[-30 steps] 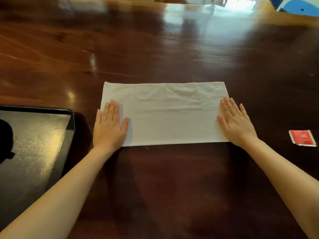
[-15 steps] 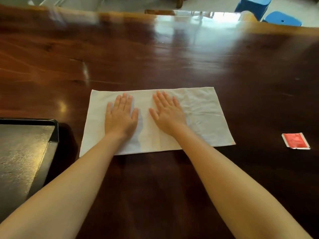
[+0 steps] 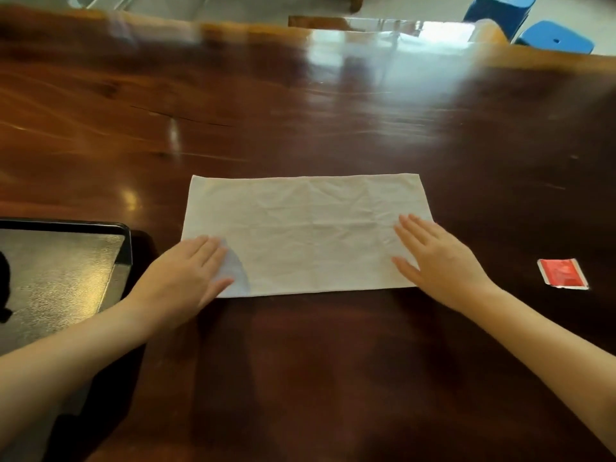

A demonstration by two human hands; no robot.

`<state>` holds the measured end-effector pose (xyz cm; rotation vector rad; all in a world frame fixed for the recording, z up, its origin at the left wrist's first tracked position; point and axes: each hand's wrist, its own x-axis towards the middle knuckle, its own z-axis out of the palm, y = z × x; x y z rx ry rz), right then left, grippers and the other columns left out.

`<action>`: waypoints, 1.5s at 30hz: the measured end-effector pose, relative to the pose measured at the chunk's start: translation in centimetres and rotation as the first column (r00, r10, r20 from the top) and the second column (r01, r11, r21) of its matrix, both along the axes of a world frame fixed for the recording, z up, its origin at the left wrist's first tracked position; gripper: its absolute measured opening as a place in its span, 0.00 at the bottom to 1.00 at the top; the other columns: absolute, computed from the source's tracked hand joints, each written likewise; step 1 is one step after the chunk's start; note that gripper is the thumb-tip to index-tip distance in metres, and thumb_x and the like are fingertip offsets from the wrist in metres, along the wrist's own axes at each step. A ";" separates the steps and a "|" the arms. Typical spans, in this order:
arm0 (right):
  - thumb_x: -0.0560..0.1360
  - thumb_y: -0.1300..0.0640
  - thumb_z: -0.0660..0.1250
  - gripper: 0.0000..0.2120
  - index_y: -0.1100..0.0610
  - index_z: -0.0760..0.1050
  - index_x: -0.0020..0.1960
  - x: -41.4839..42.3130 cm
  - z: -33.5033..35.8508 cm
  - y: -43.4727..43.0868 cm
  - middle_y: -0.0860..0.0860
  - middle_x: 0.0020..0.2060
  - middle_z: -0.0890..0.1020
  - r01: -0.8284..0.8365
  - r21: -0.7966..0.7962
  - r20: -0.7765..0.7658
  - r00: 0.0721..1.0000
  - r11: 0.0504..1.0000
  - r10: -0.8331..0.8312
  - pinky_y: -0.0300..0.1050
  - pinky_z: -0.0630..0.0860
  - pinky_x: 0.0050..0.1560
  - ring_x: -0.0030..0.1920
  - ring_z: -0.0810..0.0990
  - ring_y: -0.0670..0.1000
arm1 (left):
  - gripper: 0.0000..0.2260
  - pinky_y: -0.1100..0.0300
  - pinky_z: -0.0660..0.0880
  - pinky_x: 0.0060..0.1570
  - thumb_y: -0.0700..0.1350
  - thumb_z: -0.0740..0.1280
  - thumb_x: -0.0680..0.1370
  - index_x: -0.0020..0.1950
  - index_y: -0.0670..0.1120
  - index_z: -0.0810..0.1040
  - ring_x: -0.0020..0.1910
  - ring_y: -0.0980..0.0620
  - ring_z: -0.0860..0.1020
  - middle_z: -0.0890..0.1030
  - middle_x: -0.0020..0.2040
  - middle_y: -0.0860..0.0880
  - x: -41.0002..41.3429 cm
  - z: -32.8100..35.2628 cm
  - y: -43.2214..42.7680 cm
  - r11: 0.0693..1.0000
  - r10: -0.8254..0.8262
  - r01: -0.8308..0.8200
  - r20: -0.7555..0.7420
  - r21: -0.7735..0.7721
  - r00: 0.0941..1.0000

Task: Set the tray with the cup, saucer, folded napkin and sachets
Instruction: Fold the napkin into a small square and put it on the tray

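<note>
The left hand (image 3: 186,275) and right hand (image 3: 443,265) have swept from the middle of the napkin (image 3: 310,235) to its ends, fingers straight, gripping nothing; it lies smoothed on the desk (image 3: 300,128) beside the tray (image 3: 66,225), apparently ready for its next fold.

Glossy dark wooden table (image 3: 333,111); blue stools (image 3: 553,36) on pale floor (image 3: 233,8).

left hand (image 3: 186,273) slid to napkin (image 3: 310,235) left end, right hand (image 3: 441,261) to right end
</note>
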<state>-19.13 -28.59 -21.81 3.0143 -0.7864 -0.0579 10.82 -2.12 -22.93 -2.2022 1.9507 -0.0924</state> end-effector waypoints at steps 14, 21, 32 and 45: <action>0.56 0.72 0.74 0.21 0.63 0.81 0.48 -2.4 -1.0 2.8 0.58 0.45 0.84 -0.016 -0.083 0.065 0.998 0.996 0.022 0.47 0.81 0.32 0.43 0.84 0.57 | 0.12 0.51 0.78 0.26 0.29 0.71 0.62 0.44 0.34 0.78 0.33 0.39 0.80 0.80 0.37 0.37 -2.1 1.2 1.9 0.993 0.065 -0.070 0.053 0.099 0.997; 0.70 0.66 0.72 0.07 0.61 0.82 0.47 -3.9 2.4 0.3 0.56 0.37 0.85 0.209 0.065 0.342 0.914 0.976 -0.219 0.47 0.79 0.35 0.36 0.83 0.57 | 0.05 0.55 0.74 0.25 0.37 0.68 0.71 0.41 0.45 0.81 0.30 0.41 0.81 0.83 0.33 0.44 0.4 5.8 1.5 0.947 0.261 -0.292 -0.207 -0.136 0.943; 0.71 0.59 0.71 0.06 0.58 0.83 0.47 -4.6 16.5 -5.2 0.47 0.37 0.83 0.134 0.534 0.446 0.794 0.835 -0.413 0.33 0.75 0.43 0.38 0.80 0.42 | 0.07 0.66 0.78 0.39 0.46 0.71 0.70 0.42 0.60 0.81 0.39 0.61 0.80 0.83 0.40 0.63 6.2 17.8 1.0 0.913 0.162 -0.369 -0.678 -0.172 0.717; 0.70 0.56 0.73 0.03 0.50 0.84 0.39 -0.9 12.2 -9.3 0.57 0.35 0.86 0.305 0.614 0.136 0.867 0.728 -0.479 0.53 0.80 0.48 0.35 0.84 0.52 | 0.03 0.63 0.75 0.32 0.44 0.69 0.74 0.43 0.46 0.83 0.38 0.50 0.79 0.83 0.42 0.46 8.1 12.9 -5.6 0.860 0.473 -0.478 -0.634 0.179 0.613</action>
